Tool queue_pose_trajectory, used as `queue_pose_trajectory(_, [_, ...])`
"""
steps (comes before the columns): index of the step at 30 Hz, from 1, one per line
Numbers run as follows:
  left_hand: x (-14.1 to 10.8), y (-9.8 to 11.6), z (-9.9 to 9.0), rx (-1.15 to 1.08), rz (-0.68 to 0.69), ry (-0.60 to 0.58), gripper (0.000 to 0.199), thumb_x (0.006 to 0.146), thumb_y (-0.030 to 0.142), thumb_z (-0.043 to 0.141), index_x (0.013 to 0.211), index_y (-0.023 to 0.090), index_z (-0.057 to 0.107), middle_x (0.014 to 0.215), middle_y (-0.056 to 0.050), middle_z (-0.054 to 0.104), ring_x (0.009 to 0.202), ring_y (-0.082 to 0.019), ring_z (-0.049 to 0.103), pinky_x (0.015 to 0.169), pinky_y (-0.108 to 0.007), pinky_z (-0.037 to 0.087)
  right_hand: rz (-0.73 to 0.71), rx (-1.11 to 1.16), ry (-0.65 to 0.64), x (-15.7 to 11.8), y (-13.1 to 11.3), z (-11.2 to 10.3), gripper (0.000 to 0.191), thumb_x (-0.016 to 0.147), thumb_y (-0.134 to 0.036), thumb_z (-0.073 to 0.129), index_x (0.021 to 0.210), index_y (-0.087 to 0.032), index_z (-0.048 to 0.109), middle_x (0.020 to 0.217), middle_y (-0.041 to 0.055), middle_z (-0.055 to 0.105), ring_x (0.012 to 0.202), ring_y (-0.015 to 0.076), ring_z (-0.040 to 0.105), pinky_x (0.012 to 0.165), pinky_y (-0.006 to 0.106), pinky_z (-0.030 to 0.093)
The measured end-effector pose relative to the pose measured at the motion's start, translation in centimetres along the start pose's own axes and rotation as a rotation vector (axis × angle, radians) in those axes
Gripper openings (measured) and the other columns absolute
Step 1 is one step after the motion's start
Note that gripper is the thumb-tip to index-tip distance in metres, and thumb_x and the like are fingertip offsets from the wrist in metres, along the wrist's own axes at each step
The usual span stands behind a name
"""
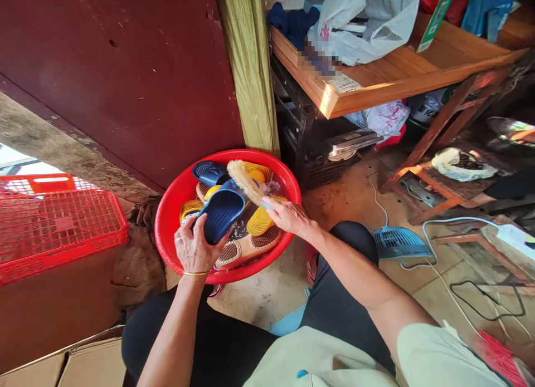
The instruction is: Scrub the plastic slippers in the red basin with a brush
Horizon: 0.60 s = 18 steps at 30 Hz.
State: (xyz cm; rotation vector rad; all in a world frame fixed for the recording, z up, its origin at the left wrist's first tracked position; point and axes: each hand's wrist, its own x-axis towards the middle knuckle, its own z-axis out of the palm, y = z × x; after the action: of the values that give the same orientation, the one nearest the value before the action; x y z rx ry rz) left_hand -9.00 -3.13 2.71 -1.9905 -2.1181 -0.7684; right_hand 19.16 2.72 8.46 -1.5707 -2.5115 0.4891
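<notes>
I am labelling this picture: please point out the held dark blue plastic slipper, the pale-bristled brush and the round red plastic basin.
Held blue slipper (221, 213): head view, on its ridged face.
Brush (243, 182): head view, on its bristles.
Basin (171, 210): head view, on its left inner wall.

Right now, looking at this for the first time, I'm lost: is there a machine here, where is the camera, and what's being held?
There's no machine, just a person's two bare hands. The single picture comes from a camera worn on the head, looking forward and down. The left hand holds a blue slipper; the right hand grips a brush by its handle. Both are over a red tub with water and more footwear inside, including a yellow slipper and a tan shoe. I can't tell whether the bristles touch the blue slipper. A red crate stands to the left, a wooden table to the right.
</notes>
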Motion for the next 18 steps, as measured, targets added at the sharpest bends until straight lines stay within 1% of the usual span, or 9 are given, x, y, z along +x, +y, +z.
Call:
queue_pose_trajectory(2, [-0.2, 0.0, 0.2, 0.026, -0.041, 0.027, 0.086, 0.078, 0.057, 0.070, 0.148, 0.017, 0.043, 0.150, -0.023, 0.040, 0.135, -0.043, 0.040, 0.111, -0.058, 0.031, -0.009, 0.014, 0.023, 0.5, 0.0, 0.4, 0.056, 0.105, -0.034, 0.032, 0.160, -0.022, 0.032, 0.132, 0.0082, 0.070, 0.111, 0.0204, 0.068, 0.098, 0.030, 0.049])
queue_pose_trajectory(3, [-0.3, 0.1, 0.6, 0.027, -0.049, 0.018, 0.088, 0.077, 0.058, 0.070, 0.149, 0.016, 0.041, 0.149, -0.023, 0.040, 0.135, -0.043, 0.040, 0.110, -0.058, 0.032, -0.001, 0.007, 0.004, 0.8, -0.1, 0.7, 0.057, 0.104, -0.033, 0.033, 0.160, -0.021, 0.031, 0.130, 0.0092, 0.071, 0.109, 0.0211, 0.069, 0.096, 0.031, 0.050])
queue_pose_trajectory(6, [-0.3, 0.6, 2.3, -0.025, -0.055, -0.074, 0.093, 0.077, 0.062, 0.069, 0.151, 0.014, 0.039, 0.143, -0.025, 0.048, 0.132, -0.043, 0.046, 0.105, -0.056, 0.039, 0.036, -0.038, -0.103, 1.7, -0.7, 1.7, 0.056, 0.104, -0.032, 0.035, 0.159, -0.023, 0.034, 0.121, 0.0104, 0.075, 0.103, 0.0231, 0.072, 0.089, 0.033, 0.053])
queue_pose_trajectory(8, [-0.1, 0.4, 3.4, -0.084, -0.119, -0.110, 0.091, 0.080, 0.062, 0.065, 0.151, 0.013, 0.038, 0.135, -0.024, 0.055, 0.127, -0.041, 0.052, 0.101, -0.053, 0.045, 0.048, -0.052, -0.141, 2.0, -1.2, 2.2, 0.053, 0.104, -0.031, 0.035, 0.156, -0.024, 0.038, 0.117, 0.0109, 0.076, 0.103, 0.0236, 0.072, 0.086, 0.032, 0.053])
queue_pose_trajectory(11, [1.1, -0.8, 4.4, -0.180, -0.290, -0.187, 0.074, 0.082, 0.058, 0.061, 0.141, 0.014, 0.050, 0.120, -0.019, 0.067, 0.113, -0.037, 0.063, 0.092, -0.048, 0.051, 0.056, -0.046, -0.122, 1.8, -1.7, 2.4, 0.054, 0.104, -0.031, 0.033, 0.157, -0.023, 0.036, 0.117, 0.0126, 0.075, 0.103, 0.0247, 0.073, 0.085, 0.033, 0.054])
queue_pose_trajectory(13, [2.0, -1.8, 4.4, -0.261, -0.358, -0.333, 0.059, 0.081, 0.057, 0.061, 0.126, 0.017, 0.062, 0.105, -0.013, 0.073, 0.099, -0.033, 0.068, 0.084, -0.043, 0.054, 0.025, -0.046, -0.100, 1.2, -1.9, 2.5, 0.055, 0.104, -0.033, 0.032, 0.158, -0.025, 0.034, 0.118, 0.0125, 0.075, 0.102, 0.0255, 0.073, 0.084, 0.034, 0.054])
queue_pose_trajectory(15, [2.6, -2.4, 4.2, -0.314, -0.367, -0.468, 0.049, 0.080, 0.056, 0.061, 0.112, 0.019, 0.068, 0.094, -0.009, 0.075, 0.089, -0.030, 0.069, 0.078, -0.037, 0.054, -0.026, -0.060, -0.088, 0.6, -1.9, 2.6, 0.056, 0.104, -0.036, 0.032, 0.159, -0.029, 0.032, 0.119, 0.0116, 0.074, 0.102, 0.0259, 0.072, 0.085, 0.035, 0.054])
queue_pose_trajectory(16, [2.6, -2.3, 4.1, -0.312, -0.360, -0.490, 0.046, 0.080, 0.055, 0.061, 0.108, 0.019, 0.069, 0.092, -0.009, 0.075, 0.087, -0.029, 0.069, 0.076, -0.036, 0.054, -0.048, -0.069, -0.088, 0.4, -1.7, 2.7, 0.056, 0.104, -0.037, 0.032, 0.159, -0.031, 0.032, 0.119, 0.0111, 0.074, 0.102, 0.0259, 0.072, 0.085, 0.035, 0.054])
queue_pose_trajectory(18, [2.0, -1.7, 3.9, -0.263, -0.343, -0.457, 0.042, 0.082, 0.052, 0.060, 0.108, 0.019, 0.069, 0.094, -0.010, 0.075, 0.087, -0.029, 0.069, 0.076, -0.037, 0.053, -0.055, -0.085, -0.103, 0.3, -1.4, 2.8, 0.055, 0.104, -0.037, 0.031, 0.158, -0.032, 0.034, 0.119, 0.0105, 0.074, 0.103, 0.0256, 0.072, 0.086, 0.035, 0.054])
